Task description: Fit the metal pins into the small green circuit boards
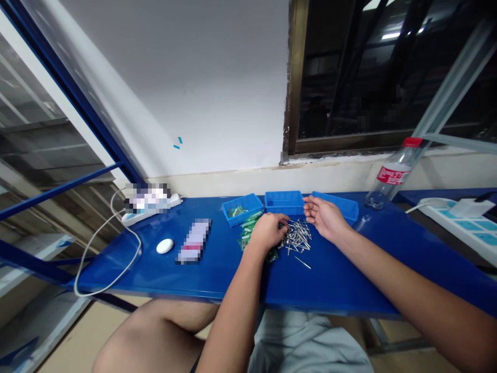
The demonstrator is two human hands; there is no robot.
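Observation:
My left hand (268, 231) is curled down over the left edge of a heap of thin silver pins that look like blind rivets (298, 237). Its fingertips are bent together, and what they hold, if anything, is hidden. Green plastic packets (248, 230) lie just left of that hand and partly under it. My right hand (325, 216) hovers at the heap's right side, palm turned inward, fingers apart with nothing visible in them. One loose rivet (303, 262) lies nearer the table's front edge.
Three blue bins stand behind: the left bin (233, 220) holds small packets, beside a middle bin (284, 209) and a right bin (349, 210) partly behind my right hand. A bottle (392, 176), power strips, a white oval object (165, 246) and a blurred phone-like object (194, 241) share the blue table (225, 274).

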